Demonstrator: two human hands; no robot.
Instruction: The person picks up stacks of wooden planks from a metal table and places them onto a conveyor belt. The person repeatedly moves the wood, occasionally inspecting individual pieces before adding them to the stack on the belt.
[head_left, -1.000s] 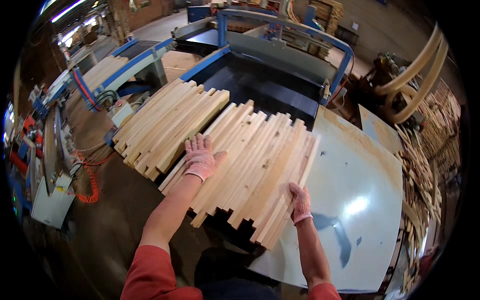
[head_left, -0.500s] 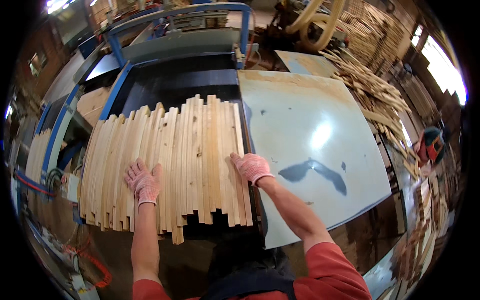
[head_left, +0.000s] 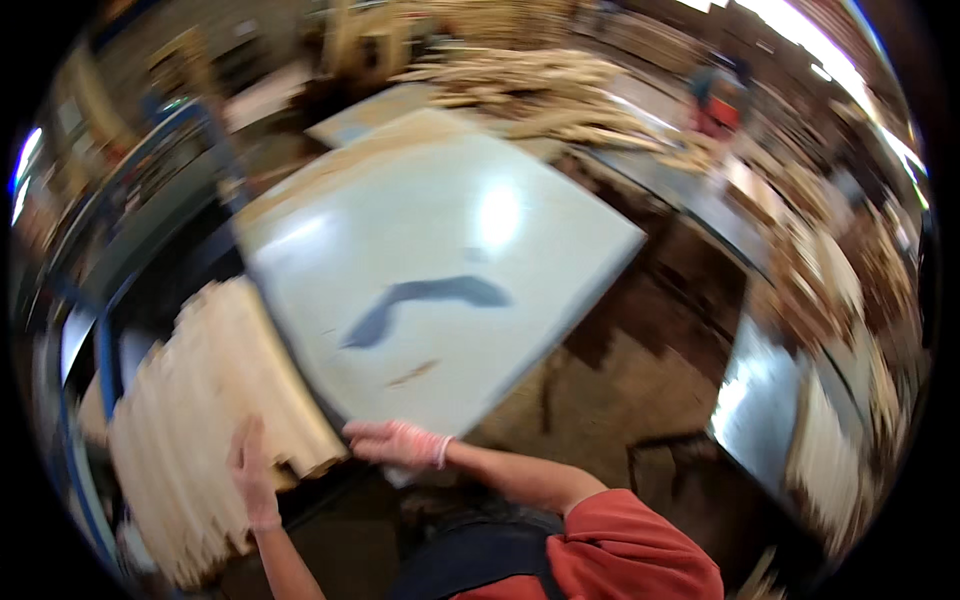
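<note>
Left hand in a thin pale pink glove, raised with fingers straight and pointing up, palm flat, bare forearm rising from the lower edge. Right hand in the same kind of glove, reaching leftward, fingers extended and loosely spread, forearm bare, elbow bent, red sleeve at the shoulder.

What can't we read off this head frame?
- Head view is motion-blurred: edges of the wood slats smear, so no count.
- Left hand on the slats: grip unclear.
- Right hand at the grey panel edge: contact unclear.
- Far wood pile: blurred, too small.
</note>
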